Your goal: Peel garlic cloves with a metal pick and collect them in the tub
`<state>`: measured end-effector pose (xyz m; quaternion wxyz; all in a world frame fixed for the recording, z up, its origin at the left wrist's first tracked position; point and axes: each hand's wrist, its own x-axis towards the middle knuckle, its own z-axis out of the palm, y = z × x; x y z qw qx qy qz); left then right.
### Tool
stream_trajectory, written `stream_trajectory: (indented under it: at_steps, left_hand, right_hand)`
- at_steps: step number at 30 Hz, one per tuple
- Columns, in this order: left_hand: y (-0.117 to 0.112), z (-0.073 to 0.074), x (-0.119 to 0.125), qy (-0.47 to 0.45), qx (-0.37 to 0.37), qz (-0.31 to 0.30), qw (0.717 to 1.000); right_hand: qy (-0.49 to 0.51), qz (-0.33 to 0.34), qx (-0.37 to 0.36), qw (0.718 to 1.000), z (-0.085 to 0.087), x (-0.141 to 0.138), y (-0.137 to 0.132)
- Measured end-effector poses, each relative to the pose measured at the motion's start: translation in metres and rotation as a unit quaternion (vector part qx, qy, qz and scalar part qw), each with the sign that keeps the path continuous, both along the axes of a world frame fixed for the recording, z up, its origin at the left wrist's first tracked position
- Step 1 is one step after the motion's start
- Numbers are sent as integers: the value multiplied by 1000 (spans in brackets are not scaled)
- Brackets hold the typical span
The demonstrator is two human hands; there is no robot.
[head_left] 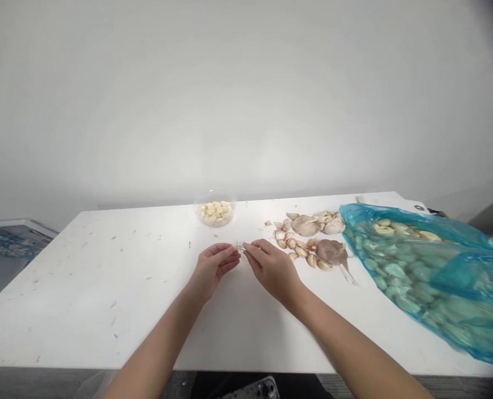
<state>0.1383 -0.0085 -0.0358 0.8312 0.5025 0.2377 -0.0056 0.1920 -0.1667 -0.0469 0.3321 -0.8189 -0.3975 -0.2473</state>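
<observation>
My left hand [216, 267] pinches a pale garlic clove [235, 245] between thumb and fingertips, near the middle of the table. Against that clove, my right hand [275, 271] holds a small shiny metal tool [241, 247]; its handle is covered by my fingers, so its exact kind cannot be made out. Just beyond my hands stands a clear round bowl [215, 224] with several peeled cloves [216, 210] in it. To the right of my right hand lie several unpeeled cloves [301, 251] and a whole garlic bulb [332, 251].
A blue plastic bag [450, 277] full of garlic covers the table's right side. More garlic bulbs [306, 225] lie between it and the bowl. Scraps of skin dot the white table [84, 288]. A phone [255, 389] shows at the bottom edge, and a wall stands behind.
</observation>
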Motion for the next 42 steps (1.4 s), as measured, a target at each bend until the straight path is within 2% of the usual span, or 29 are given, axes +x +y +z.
stream_trajectory:
  at_steps: [8, 18, 34, 42]
  left_hand:
    - [-2, 1, -2, 6, 0, 3, 1000]
    - [-6, 1, -2, -29, 73, 14, 997]
    - [-7, 6, -2, -32, 107, 8, 994]
    - [-6, 1, -2, -43, 121, 4, 992]
  right_hand:
    - [12, 4, 9, 1000, -1, 0, 0]
    - [26, -1, 17, 1000, -1, 0, 1]
    - [60, 9, 44, 997, 0, 1, 1]
    - [82, 3, 44, 996, -2, 2, 1]
